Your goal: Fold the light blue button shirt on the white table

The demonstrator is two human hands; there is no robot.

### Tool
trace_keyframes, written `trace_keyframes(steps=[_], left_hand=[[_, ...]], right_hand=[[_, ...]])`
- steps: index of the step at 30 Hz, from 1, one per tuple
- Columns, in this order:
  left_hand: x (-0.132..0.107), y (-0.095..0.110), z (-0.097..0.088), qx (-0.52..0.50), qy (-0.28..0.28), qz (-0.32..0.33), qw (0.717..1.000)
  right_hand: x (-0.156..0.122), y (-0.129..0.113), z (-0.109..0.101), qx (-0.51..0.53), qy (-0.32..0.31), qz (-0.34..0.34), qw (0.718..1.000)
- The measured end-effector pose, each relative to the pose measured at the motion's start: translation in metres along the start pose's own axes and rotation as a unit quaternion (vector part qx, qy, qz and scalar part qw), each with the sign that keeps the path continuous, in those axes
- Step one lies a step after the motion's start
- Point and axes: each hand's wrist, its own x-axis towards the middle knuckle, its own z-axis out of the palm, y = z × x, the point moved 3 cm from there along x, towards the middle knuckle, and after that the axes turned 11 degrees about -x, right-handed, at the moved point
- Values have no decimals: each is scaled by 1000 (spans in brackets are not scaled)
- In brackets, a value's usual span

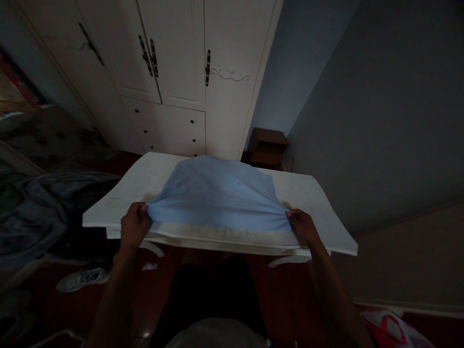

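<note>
A light blue cloth point(217, 193) lies spread across a white table point(306, 193), its far part reaching the table's back edge. Whether it is a garment or a plain sheet I cannot tell. My left hand point(136, 222) pinches its left side near the front. On the opposite side, my right hand point(302, 223) grips the cloth between thumb and fingers. Between both hands the fabric is pulled taut, with creases running out from each grip. The table's worn front edge shows below the cloth.
Behind the table stands a white wardrobe point(174, 53) with dark handles. A small brown cabinet point(268, 145) sits by the grey wall. Piled clothes point(39, 208) lie at left, with a white shoe point(82, 279) on the dark red floor. A bag point(393, 328) is at lower right.
</note>
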Motion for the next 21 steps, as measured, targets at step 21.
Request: trace_keyframes(steps=[21], left_hand=[[17,-2,7,49,39,-14,998]], right_hand=[[-19,5,-7,159,-86,55,982]])
